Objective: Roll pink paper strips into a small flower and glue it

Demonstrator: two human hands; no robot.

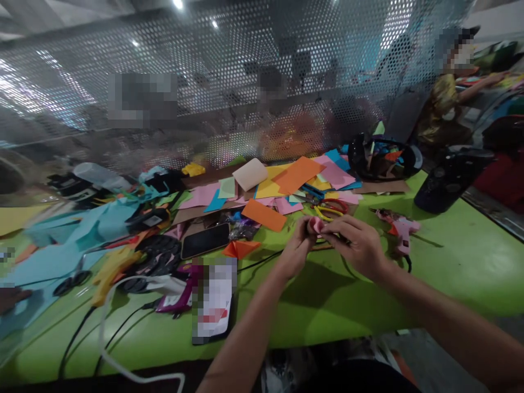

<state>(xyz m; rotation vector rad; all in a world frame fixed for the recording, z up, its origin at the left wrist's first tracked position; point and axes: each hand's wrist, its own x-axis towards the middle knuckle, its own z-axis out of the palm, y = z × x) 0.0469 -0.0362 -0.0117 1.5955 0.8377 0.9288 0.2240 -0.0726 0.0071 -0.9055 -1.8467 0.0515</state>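
Both hands meet above the green table around a small pink curled piece, apparently paper (316, 225). My left hand (297, 246) pinches its left side, and my right hand (360, 243) grips its right edge with bent fingers. Much of the piece is hidden by the fingers. Just beyond them lie scissors with yellow and red handles (327, 212). A pink glue gun (403, 232) rests on the table to the right of my right hand. Orange paper (264, 214) lies to the left of the hands, and a folded orange paper shape (241, 249) sits nearer.
Coloured paper sheets (298, 173) pile up before a perforated metal screen (229, 98). A dark tumbler (450, 180) and a black basket (382, 161) stand right. Leftward are a black phone (206, 240), a yellow glue gun (114, 271) and cables. A person (448, 101) is at far right.
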